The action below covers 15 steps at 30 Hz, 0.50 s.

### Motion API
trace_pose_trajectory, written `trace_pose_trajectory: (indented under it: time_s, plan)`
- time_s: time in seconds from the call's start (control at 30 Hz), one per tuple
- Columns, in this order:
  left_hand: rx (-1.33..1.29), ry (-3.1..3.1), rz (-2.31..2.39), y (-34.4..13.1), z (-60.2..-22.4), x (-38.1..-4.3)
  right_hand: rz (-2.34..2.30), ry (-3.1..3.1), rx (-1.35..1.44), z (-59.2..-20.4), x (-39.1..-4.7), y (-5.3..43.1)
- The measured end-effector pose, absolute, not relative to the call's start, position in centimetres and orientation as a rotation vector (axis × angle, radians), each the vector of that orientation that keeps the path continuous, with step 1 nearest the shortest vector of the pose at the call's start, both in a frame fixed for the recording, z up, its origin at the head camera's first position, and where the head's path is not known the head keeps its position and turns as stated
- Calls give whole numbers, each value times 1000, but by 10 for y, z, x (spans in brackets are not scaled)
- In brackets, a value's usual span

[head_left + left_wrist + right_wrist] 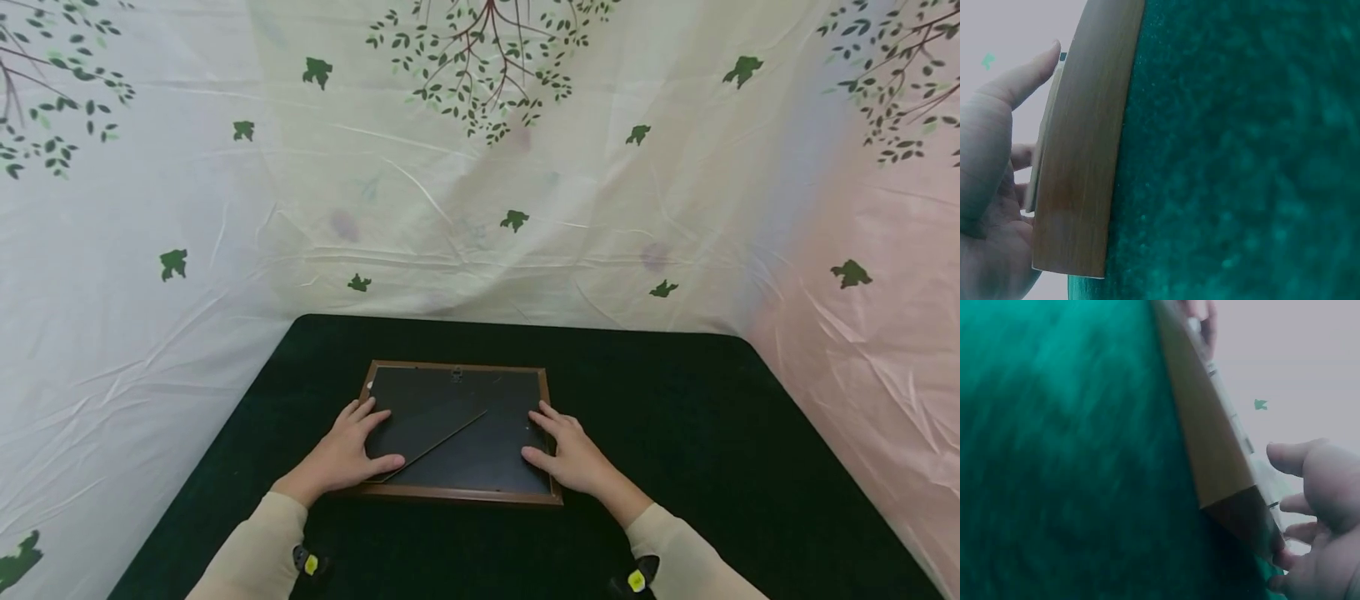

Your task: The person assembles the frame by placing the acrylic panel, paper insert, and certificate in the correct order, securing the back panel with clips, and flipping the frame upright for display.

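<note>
A picture frame (465, 493) with a brown wooden border lies on the dark green tabletop, its black backing panel (487, 450) facing up. A small metal hanger (457, 376) sits near the far edge of that panel. From the near left, a thin slanting strip (442, 442) crosses the backing. My left hand (348, 442) rests at the left side with fingers spread, its thumb over the panel near the strip. On the right side, my right hand (573, 450) lies with fingers extended at the border. In the right wrist view, that hand's fingertips (1285, 557) meet the frame's corner.
The green cloth tabletop (675, 417) stretches out around the frame. Pale hanging fabric (450, 183) printed with leaves and birds encloses the back and sides. A dark band with a yellow tag (311, 565) is on the left wrist, and another tagged band (637, 580) on the right.
</note>
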<state>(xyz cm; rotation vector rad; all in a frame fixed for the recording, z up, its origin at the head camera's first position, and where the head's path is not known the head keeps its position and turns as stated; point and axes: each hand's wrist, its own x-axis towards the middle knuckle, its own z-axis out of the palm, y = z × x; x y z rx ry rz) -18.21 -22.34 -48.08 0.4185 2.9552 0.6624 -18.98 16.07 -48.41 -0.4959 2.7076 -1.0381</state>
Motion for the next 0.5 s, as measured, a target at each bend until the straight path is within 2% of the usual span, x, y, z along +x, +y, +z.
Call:
trace_pose_trajectory:
  time_s: [0.2,0.5]
  plan:
    - [411,2950,660,-223,-480,-181,-1371,2458,-426,-476,-186,155]
    - [422,2950,598,-221,-479,-182,-918,2802,-510,-485,-194,162]
